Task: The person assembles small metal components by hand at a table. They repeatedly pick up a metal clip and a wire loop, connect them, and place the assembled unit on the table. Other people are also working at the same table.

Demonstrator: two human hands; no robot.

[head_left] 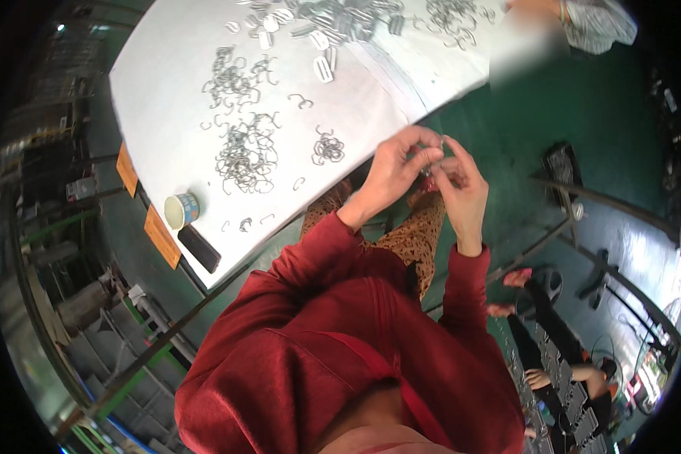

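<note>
My left hand (397, 163) and right hand (465, 189) meet just off the edge of the white table (155, 113), fingertips drawn together around a small metallic bit (427, 172); I cannot tell how firmly either hand grasps it. The table's edge runs close by my left wrist, and my patterned trousers (424, 234) lie below. Bent wires fill a tangled pile (246, 159), with a small cluster (328, 147) nearer me. Beyond lie striped pieces (348, 21). A tub (180, 211) stands beside a dark phone (199, 248); a co-worker's sleeve (599, 26) shows far right.
</note>
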